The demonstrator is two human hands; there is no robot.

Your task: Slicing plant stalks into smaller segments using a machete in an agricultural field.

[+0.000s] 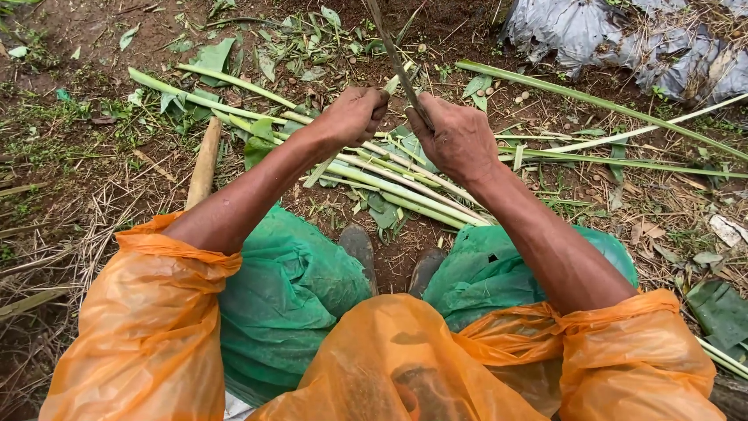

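- Wooden stick (204,162) lies untouched on bare soil at far left.
- Left hand (352,115) clenched around the lower end of a thin stalk.
- Thin stalk (387,39) rises between both fists, above the pile.
- Right hand (460,139) grasps it too.
- Stripped green stems (405,191) piled beneath; long unstripped stems (592,101) at right remain.

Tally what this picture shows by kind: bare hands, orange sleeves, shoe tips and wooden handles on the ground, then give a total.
Bare hands: 2, left hand and right hand
Orange sleeves: 2
Shoe tips: 2
Wooden handle: 1
Total: 7
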